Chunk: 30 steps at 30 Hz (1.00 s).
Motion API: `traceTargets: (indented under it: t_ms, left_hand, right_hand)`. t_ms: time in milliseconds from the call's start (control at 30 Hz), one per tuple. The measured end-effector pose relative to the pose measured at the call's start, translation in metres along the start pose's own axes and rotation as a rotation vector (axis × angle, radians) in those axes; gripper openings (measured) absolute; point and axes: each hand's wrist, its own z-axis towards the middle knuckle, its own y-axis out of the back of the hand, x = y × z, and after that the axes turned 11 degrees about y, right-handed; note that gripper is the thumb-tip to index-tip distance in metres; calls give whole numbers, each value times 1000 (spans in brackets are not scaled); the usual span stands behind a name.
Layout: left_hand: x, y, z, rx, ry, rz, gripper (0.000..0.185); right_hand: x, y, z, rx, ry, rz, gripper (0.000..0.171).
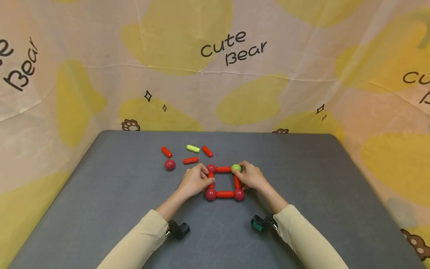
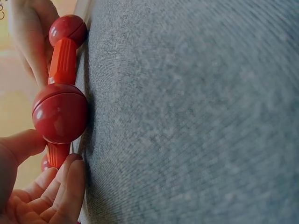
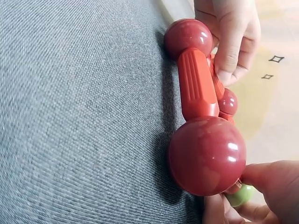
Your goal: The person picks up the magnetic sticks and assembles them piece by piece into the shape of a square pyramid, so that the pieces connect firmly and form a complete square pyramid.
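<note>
A square frame lies on the grey table, made of red rods and balls: a front rod (image 1: 225, 194), a back rod (image 1: 223, 169), dark red balls at three corners and a green ball (image 1: 236, 168) at the back right. My left hand (image 1: 195, 181) pinches the left side rod (image 2: 59, 154) between thumb and fingers, beside the front-left ball (image 2: 60, 113). On the opposite side my right hand (image 1: 252, 176) grips the right side rod (image 1: 237, 182), its thumb close by the green ball. The front-right ball (image 3: 207, 156) fills much of the right wrist view.
Behind and left of the frame lie a loose dark red ball (image 1: 170, 164), a light green rod (image 1: 193, 148) and several red rods, one (image 1: 190, 160) nearest the left hand. A printed cloth (image 1: 188, 93) hangs behind the table (image 1: 117, 209).
</note>
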Motion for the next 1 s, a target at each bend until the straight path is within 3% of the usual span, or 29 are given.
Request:
traceTargets:
  t_ms: [400, 700, 1000]
  left_hand:
    - [6, 8, 6, -90, -98, 97, 18]
    - [7, 27, 22, -205, -128, 4, 19]
    - [12, 28, 35, -312, -85, -50, 30]
  right_hand:
    - [0, -1, 1, 4, -4, -4, 41]
    - [0, -1, 0, -6, -2, -7, 41]
    - [0, -2, 0, -16, -6, -28, 41]
